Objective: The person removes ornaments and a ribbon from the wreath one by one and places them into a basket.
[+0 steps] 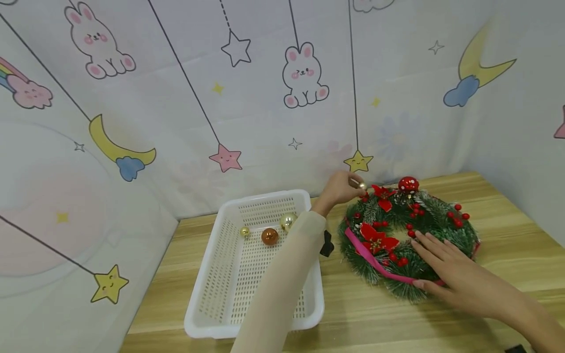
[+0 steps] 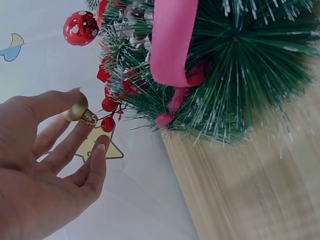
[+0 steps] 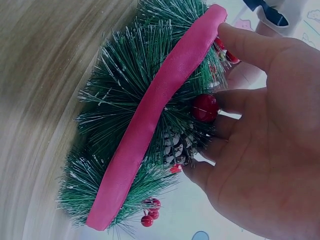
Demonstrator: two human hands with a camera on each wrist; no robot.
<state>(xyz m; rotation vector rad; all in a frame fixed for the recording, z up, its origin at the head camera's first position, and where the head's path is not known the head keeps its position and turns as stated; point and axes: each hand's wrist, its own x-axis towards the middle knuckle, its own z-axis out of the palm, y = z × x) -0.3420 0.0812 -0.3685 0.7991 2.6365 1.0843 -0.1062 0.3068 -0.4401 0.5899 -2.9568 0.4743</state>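
A green wreath (image 1: 434,211) lies on the table, with red berries, red poinsettias (image 1: 375,239), a spotted red mushroom (image 1: 408,184) and a pink ribbon (image 1: 372,262) along its outer side. At its far left edge, my left hand (image 1: 339,189) pinches a small gold ball ornament (image 2: 77,109) between thumb and finger. The ornament's cap and loop point toward the red berries (image 2: 107,124), close beside them. My right hand (image 1: 468,279) rests on the wreath's near right side, fingers straight over the greenery. Its thumb is at the pink ribbon (image 3: 145,125).
Left of the wreath stands a white slotted basket (image 1: 212,331), partly hidden behind my left sleeve (image 1: 282,289). Inside it are a small gold ball (image 1: 244,231), a copper ball (image 1: 269,237) and a larger pale gold ball (image 1: 288,221). A printed curtain (image 1: 265,113) hangs behind the table.
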